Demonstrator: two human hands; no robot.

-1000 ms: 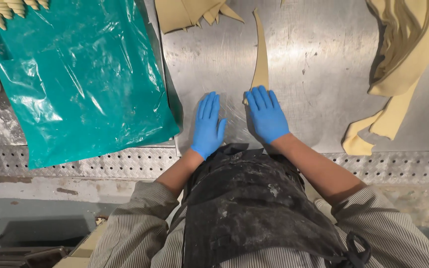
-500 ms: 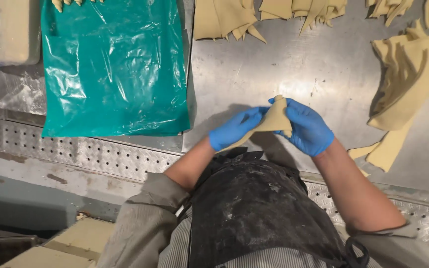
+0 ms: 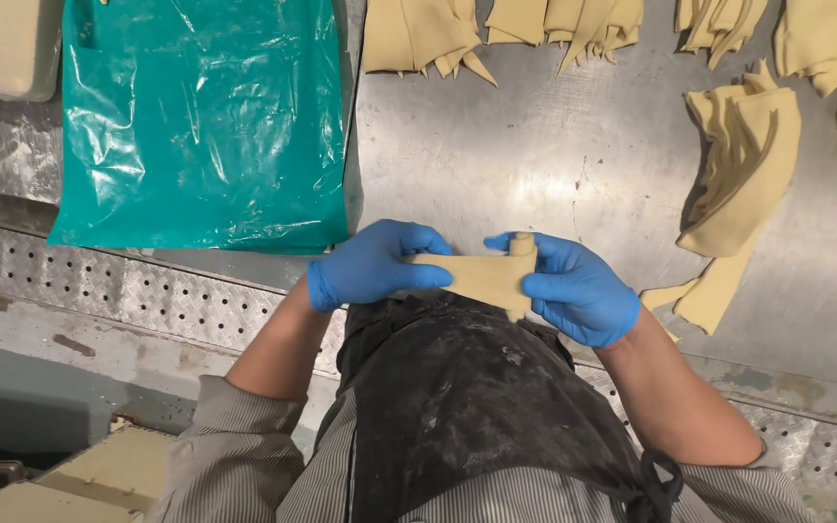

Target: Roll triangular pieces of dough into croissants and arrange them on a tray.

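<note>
dough strip (image 3: 481, 276) held, green plastic sheet (image 3: 205, 116) beside

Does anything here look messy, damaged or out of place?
Nothing is spilled or broken. The black apron is dusted with pale smears, and the teal plastic sheet lies crumpled. The dough pieces on the steel table lie in loose, uneven heaps.

Crinkled teal plastic bag (image 3: 201, 121) lies flat (upper left) on the steel table (image 3: 554, 165).

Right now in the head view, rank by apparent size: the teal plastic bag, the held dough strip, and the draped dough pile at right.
1. teal plastic bag, clearly largest.
2. draped dough pile.
3. dough strip, held between left hand and right hand; it is nearer the camera, yet looks smallest.
</note>
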